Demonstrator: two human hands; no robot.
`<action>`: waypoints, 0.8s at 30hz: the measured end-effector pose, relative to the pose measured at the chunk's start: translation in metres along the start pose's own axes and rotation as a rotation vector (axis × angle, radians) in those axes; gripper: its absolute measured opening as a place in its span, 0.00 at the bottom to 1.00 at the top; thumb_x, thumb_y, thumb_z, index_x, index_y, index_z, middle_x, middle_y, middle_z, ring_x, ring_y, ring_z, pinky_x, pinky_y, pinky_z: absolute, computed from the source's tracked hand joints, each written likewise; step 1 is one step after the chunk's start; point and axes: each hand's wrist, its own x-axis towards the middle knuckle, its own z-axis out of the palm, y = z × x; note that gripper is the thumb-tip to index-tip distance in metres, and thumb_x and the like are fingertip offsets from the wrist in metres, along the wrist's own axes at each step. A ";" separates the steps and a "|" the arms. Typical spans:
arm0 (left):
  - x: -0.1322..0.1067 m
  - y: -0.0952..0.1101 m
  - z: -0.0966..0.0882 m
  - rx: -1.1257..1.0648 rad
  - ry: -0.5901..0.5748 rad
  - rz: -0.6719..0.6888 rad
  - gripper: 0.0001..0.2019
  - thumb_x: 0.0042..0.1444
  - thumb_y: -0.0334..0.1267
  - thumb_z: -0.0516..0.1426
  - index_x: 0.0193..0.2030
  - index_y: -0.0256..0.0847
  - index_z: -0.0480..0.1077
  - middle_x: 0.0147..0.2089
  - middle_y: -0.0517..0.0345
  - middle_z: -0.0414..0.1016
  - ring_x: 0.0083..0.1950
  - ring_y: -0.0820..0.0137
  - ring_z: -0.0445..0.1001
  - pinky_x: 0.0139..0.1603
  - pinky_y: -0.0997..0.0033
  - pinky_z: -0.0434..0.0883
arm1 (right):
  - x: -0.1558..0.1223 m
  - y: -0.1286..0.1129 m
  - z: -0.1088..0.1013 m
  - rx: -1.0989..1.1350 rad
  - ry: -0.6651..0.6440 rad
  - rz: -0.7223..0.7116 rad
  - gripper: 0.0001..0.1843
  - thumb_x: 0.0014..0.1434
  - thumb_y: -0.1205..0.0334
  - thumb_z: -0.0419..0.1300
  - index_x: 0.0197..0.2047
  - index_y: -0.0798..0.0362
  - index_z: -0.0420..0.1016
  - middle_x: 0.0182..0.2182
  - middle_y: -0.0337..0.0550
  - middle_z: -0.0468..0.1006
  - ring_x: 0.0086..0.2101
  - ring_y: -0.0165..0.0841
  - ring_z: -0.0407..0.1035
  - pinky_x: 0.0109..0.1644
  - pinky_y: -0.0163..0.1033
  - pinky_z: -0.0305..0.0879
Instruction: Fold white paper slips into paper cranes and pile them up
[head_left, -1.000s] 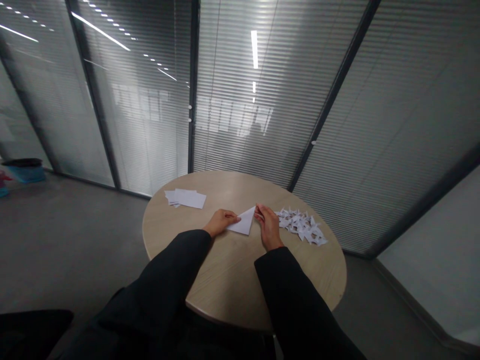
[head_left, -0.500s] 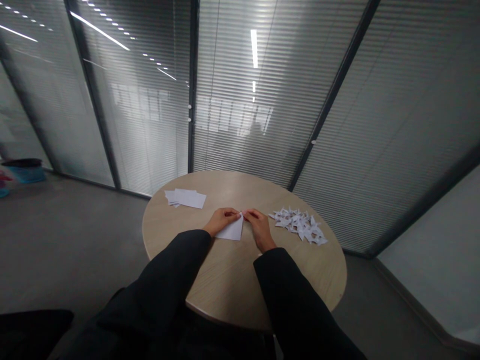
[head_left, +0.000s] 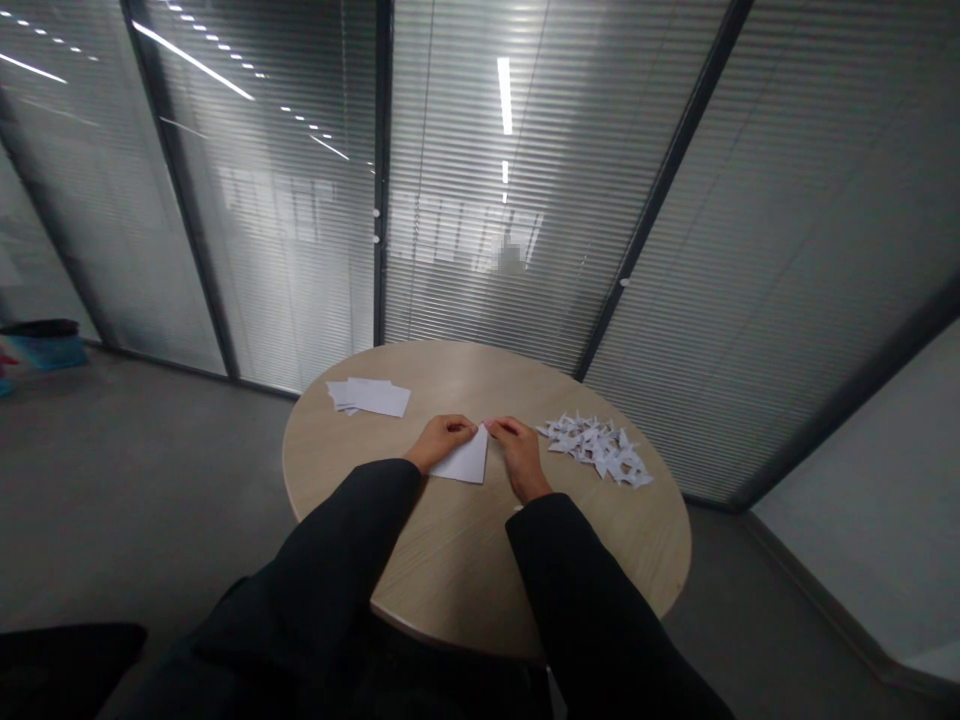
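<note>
I am pinching the narrow top corner of a folded white paper sheet (head_left: pixel 466 461) with the fingertips of my left hand (head_left: pixel 441 438) and my right hand (head_left: pixel 519 451). Neither hand is clenched: both are curving lightly over the paper, their fingertips almost meeting at that corner. The sheet is lying flat near the middle of the round wooden tabletop (head_left: pixel 382 500), its wide end toward me, and how many layers it has is too small to tell. My black sleeves (head_left: pixel 330 545) are reaching in from the near edge. Near the right edge, a heap of small folded paper figures (head_left: pixel 596 450) is lying just beyond my right hand. Near the far-left edge, a small stack of flat white paper sheets (head_left: pixel 369 398) is sitting untouched. Judging by how things lie, many pieces are already folded, the sheet between my hands is partly folded, and the flat sheets are not yet worked.
</note>
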 end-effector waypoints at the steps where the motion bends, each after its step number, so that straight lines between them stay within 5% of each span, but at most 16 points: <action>1: 0.000 0.000 0.000 -0.007 -0.008 -0.003 0.18 0.44 0.50 0.60 0.30 0.33 0.76 0.30 0.53 0.76 0.32 0.69 0.70 0.35 0.71 0.64 | 0.001 0.000 -0.001 0.002 0.014 -0.005 0.12 0.44 0.52 0.66 0.27 0.52 0.80 0.28 0.42 0.79 0.33 0.35 0.70 0.41 0.41 0.64; 24: 0.000 -0.005 -0.001 -0.078 -0.050 -0.009 0.15 0.44 0.47 0.62 0.27 0.34 0.75 0.27 0.55 0.74 0.31 0.70 0.69 0.36 0.71 0.64 | 0.016 0.006 -0.018 0.211 0.193 0.022 0.12 0.43 0.53 0.67 0.27 0.52 0.76 0.26 0.37 0.74 0.29 0.31 0.67 0.38 0.38 0.64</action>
